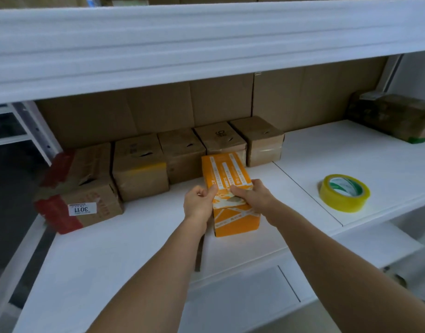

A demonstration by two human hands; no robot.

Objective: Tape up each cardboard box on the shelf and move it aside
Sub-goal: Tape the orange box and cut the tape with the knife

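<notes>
Orange cardboard box point(227, 188): stands on the white shelf point(134, 236) at the centre of the view, directly ahead of both hands, its long axis running from about 6 o'clock to 12 o'clock, away from the person with a slight lean to 11.

Left hand point(199, 203): curled at the near left top corner of the box, thumb and fingers pinching that edge. Right hand point(251, 194): curled over the near right top corner, gripping it. The two hands sit close together, both clamped on the near end; neither is markedly nearer, as both are already in contact.

Box surface: white printed tape strips already run along the top and cross the near face. Judgement: sealing of this box looks largely done, so the coming move is likely a shift aside.

Outward at 9 to 11 o'clock: a row of brown cardboard boxes point(182, 152) stands against the back, the far end of the orange box just beside them. A red-taped brown box point(86, 200) bearing a white label lies at 9 o'clock.

At 3 o'clock, well apart from the hands: a roll of yellow packing tape point(344, 193), lying flat, nearer the right hand. A dark box point(396, 118) sits at 2 o'clock.
</notes>
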